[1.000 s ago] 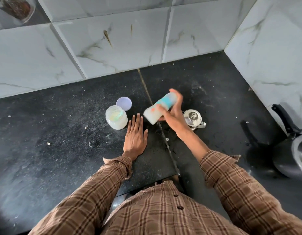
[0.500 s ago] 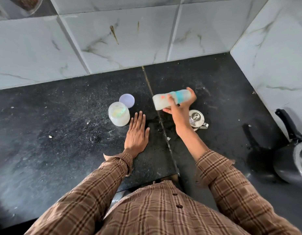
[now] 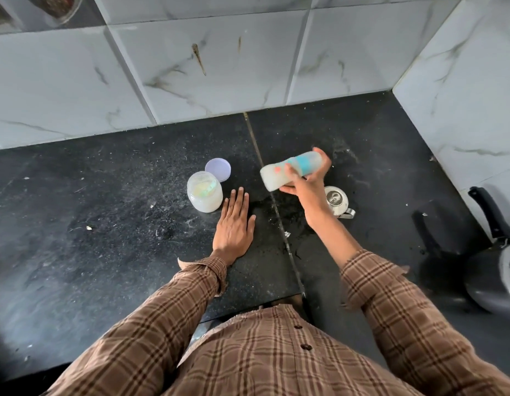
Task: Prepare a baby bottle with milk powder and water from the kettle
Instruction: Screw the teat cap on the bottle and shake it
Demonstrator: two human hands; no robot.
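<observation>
right hand (image 3: 303,185) grips baby bottle (image 3: 291,170) sideways | left hand (image 3: 233,224) flat, released on counter (image 3: 105,224) | risk: loose cap leaks, bottle slips onto kettle (image 3: 337,200)

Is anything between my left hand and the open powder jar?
Nothing visible. The left hand lies flat on the counter just right of and nearer than the jar, with bare counter between. The lid sits behind the jar; the right hand holds the bottle.
</observation>
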